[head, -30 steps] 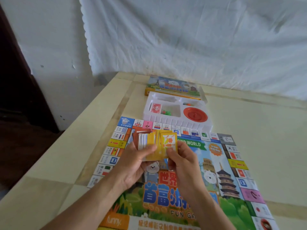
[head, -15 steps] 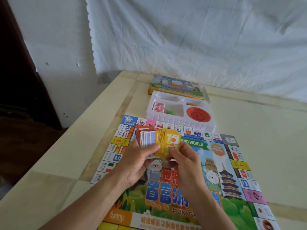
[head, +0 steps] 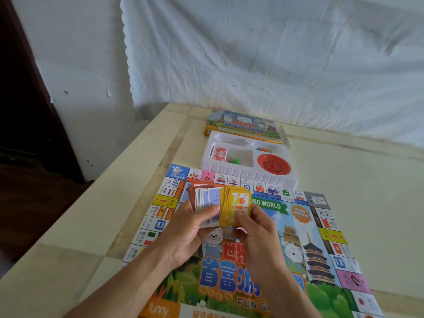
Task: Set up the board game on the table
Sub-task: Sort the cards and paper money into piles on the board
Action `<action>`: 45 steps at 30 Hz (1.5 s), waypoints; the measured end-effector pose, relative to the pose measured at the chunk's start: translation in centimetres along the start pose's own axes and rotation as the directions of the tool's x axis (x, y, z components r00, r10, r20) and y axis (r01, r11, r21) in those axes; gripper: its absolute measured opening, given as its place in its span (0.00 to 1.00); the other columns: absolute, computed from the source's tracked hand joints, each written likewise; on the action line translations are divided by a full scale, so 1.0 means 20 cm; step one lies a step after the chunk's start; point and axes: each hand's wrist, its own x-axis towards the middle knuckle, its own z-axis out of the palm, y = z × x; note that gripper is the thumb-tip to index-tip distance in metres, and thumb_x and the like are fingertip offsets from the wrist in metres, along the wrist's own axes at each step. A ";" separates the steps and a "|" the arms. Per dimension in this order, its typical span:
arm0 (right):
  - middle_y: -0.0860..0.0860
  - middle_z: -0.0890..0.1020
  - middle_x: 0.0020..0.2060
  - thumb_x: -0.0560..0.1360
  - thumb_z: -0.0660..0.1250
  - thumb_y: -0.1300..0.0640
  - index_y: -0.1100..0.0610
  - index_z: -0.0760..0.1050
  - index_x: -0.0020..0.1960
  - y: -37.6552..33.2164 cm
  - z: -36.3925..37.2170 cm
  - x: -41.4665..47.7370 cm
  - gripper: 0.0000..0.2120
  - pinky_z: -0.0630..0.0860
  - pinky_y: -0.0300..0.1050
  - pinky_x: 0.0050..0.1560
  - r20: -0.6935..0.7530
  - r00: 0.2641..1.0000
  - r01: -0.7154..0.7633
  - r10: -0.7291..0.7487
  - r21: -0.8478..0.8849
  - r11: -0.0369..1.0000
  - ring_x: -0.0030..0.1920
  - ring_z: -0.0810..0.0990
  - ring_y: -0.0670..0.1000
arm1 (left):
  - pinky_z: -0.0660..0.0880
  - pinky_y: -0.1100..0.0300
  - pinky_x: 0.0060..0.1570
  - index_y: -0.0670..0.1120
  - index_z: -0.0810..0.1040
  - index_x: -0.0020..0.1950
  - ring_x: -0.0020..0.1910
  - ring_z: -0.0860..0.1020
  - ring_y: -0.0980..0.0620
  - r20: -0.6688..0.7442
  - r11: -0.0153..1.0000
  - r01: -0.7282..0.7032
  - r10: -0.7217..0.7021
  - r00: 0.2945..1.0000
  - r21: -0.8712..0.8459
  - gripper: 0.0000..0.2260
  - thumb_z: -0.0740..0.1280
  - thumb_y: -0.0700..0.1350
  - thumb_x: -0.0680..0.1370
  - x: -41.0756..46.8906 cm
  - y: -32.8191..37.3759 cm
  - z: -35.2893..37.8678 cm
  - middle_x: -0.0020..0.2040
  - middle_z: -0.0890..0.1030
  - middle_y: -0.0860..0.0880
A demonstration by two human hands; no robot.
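Above the far-left part of the colourful printed game board (head: 298, 260), our left hand (head: 190, 235) grasps a fan of pale blue and brown cards (head: 207, 198); our right hand (head: 257, 235) pinches the yellow cards (head: 236, 203) just right of them.

"FUN", "funny" — game board (head: 270, 281)

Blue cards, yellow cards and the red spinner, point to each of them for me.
blue cards (head: 213, 197), head view, on the face of the frontmost blue card.
yellow cards (head: 238, 201), head view, on the printed face of the front card.
red spinner (head: 273, 167), head view, on the middle of the red dish.
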 end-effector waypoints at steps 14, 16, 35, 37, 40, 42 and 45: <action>0.47 0.71 0.53 0.76 0.57 0.64 0.52 0.64 0.58 0.01 -0.04 -0.04 0.13 0.69 0.41 0.45 0.355 0.925 0.340 -0.138 -0.933 -0.120 0.54 0.69 0.50 | 0.76 0.56 0.48 0.42 0.77 0.53 0.47 0.82 0.47 -0.245 0.989 -0.136 0.147 0.958 0.062 0.13 0.58 0.30 0.76 0.04 0.00 -0.03 0.45 0.83 0.45; 0.47 0.71 0.51 0.75 0.56 0.65 0.53 0.64 0.56 0.01 -0.05 -0.03 0.13 0.71 0.42 0.44 0.340 0.923 0.333 -0.178 -0.940 -0.070 0.52 0.69 0.49 | 0.75 0.56 0.48 0.42 0.77 0.54 0.51 0.83 0.47 -0.227 0.990 -0.103 0.121 0.966 0.092 0.14 0.58 0.30 0.76 0.03 -0.01 -0.03 0.48 0.84 0.44; 0.54 0.77 0.35 0.78 0.60 0.65 0.65 0.77 0.52 -0.01 0.07 -0.06 0.08 0.68 0.42 0.34 0.057 0.981 -0.181 0.188 -0.111 0.977 0.34 0.72 0.49 | 0.80 0.48 0.48 0.39 0.79 0.51 0.47 0.82 0.38 -0.080 0.999 0.011 -0.014 0.997 -0.044 0.10 0.71 0.34 0.70 -0.03 -0.01 0.01 0.47 0.84 0.39; 0.55 0.77 0.37 0.78 0.61 0.63 0.64 0.75 0.55 -0.01 0.08 -0.07 0.08 0.71 0.42 0.35 0.057 0.981 -0.173 0.185 -0.171 0.970 0.35 0.73 0.49 | 0.82 0.52 0.42 0.42 0.80 0.49 0.45 0.84 0.41 -0.113 0.999 -0.024 0.021 0.993 -0.030 0.09 0.69 0.31 0.71 -0.03 0.00 0.00 0.45 0.85 0.41; 0.50 0.75 0.59 0.76 0.67 0.55 0.51 0.68 0.64 -0.06 0.05 -0.08 0.18 0.75 0.44 0.55 0.120 0.990 0.129 -0.067 -0.638 0.759 0.55 0.75 0.46 | 0.80 0.46 0.48 0.43 0.80 0.47 0.44 0.83 0.41 -0.159 0.998 -0.054 0.060 0.985 0.039 0.10 0.70 0.30 0.71 -0.01 0.00 -0.01 0.43 0.85 0.42; 0.38 0.57 0.70 0.73 0.70 0.47 0.47 0.52 0.75 -0.11 0.01 -0.08 0.38 0.54 0.41 0.72 0.350 0.914 0.388 -0.207 -0.902 0.189 0.71 0.54 0.39 | 0.78 0.43 0.51 0.43 0.79 0.46 0.41 0.83 0.44 -0.168 0.994 -0.060 0.074 0.983 0.089 0.10 0.71 0.30 0.70 -0.01 0.00 -0.01 0.38 0.84 0.46; 0.41 0.54 0.74 0.73 0.68 0.45 0.52 0.46 0.77 -0.15 0.00 -0.07 0.42 0.40 0.40 0.73 0.558 0.820 0.524 -0.129 -0.822 -0.223 0.74 0.44 0.42 | 0.77 0.43 0.51 0.43 0.79 0.44 0.39 0.82 0.45 -0.142 0.989 -0.059 0.078 0.987 0.133 0.09 0.72 0.31 0.70 -0.01 0.00 0.00 0.35 0.83 0.48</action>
